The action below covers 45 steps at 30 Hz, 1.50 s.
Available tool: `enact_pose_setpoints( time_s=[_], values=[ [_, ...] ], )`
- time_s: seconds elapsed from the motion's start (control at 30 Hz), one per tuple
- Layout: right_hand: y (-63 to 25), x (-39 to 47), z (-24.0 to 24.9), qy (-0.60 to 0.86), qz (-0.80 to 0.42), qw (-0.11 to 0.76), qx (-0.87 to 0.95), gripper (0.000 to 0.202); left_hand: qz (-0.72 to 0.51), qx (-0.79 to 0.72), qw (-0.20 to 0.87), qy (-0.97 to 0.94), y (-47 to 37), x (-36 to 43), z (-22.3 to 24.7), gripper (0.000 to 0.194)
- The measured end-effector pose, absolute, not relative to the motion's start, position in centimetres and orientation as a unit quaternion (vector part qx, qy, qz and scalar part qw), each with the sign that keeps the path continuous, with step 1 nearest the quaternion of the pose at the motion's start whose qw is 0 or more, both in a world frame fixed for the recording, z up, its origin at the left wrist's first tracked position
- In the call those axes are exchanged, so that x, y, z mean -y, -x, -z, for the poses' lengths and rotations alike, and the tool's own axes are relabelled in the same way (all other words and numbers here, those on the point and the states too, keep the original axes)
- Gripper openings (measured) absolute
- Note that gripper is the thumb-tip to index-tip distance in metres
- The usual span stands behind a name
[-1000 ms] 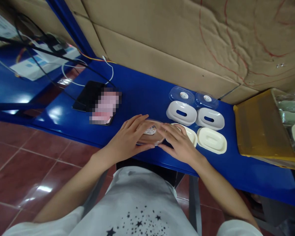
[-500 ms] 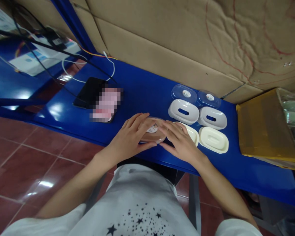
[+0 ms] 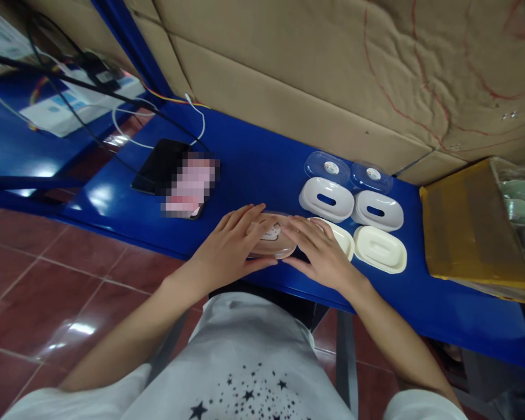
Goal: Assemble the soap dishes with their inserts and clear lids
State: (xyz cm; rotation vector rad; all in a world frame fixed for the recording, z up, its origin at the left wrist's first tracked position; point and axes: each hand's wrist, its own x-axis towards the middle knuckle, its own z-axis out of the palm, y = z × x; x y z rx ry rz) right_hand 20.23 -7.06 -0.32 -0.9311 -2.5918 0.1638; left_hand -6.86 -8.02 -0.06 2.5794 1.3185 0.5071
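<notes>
A brown soap box (image 3: pixel 273 248) with a clear lid and a small printed label lies near the front edge of the blue table. My left hand (image 3: pixel 231 245) grips its left side, fingers across the lid and thumb along the near edge. On the other end rest the fingers of my right hand (image 3: pixel 321 251), its thumb by the near right corner. Just beyond my right hand is a cream soap dish tray (image 3: pixel 343 239), partly covered by that hand. Another cream tray (image 3: pixel 380 249) lies to its right.
Two white slotted soap dish bases (image 3: pixel 328 211) and two clear lids (image 3: pixel 319 166) lie behind the cream trays. A phone (image 3: pixel 190 184) and a black device (image 3: pixel 161 163) with cables lie left. A taped cardboard box (image 3: pixel 459 227) stands right. Brown cardboard (image 3: pixel 289 81) lines the back.
My hands and the brown soap box have shifted very slightly toward me. Both hands keep nearly the same hold; the other things stay put.
</notes>
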Motion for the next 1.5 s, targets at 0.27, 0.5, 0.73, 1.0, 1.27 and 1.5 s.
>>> enact_pose_setpoints(
  time_s=[0.27, 0.5, 0.73, 1.0, 1.27, 1.5],
  values=[
    [-20.2, 7.1, 0.5, 0.335, -0.049, 0.197, 0.92, 0.068, -0.159, -0.435, 0.085, -0.882, 6.9, 8.4, 0.1, 0.07],
    [-20.1, 7.2, 0.3, 0.325, -0.018, 0.181, 0.928, 0.054, -0.186, -0.424, 0.064, -0.884, 7.1, 8.5, 0.7, 0.071],
    [-20.1, 7.4, 0.4, 0.328, 0.017, 0.149, 0.933, 0.059, -0.163, -0.432, 0.047, -0.886, 7.0, 8.5, 0.6, 0.063],
    [-19.9, 7.2, 0.5, 0.333, 0.028, 0.154, 0.93, 0.057, -0.188, -0.41, 0.014, -0.893, 7.2, 8.0, 1.0, 0.062],
    [-19.9, 7.1, 1.1, 0.349, 0.021, 0.148, 0.925, 0.064, -0.255, -0.408, 0.016, -0.877, 6.8, 7.5, 2.3, 0.067],
    [-19.7, 7.3, 1.6, 0.353, 0.046, 0.158, 0.921, 0.059, -0.218, -0.408, -0.022, -0.886, 6.7, 7.6, 1.9, 0.059]
  ],
)
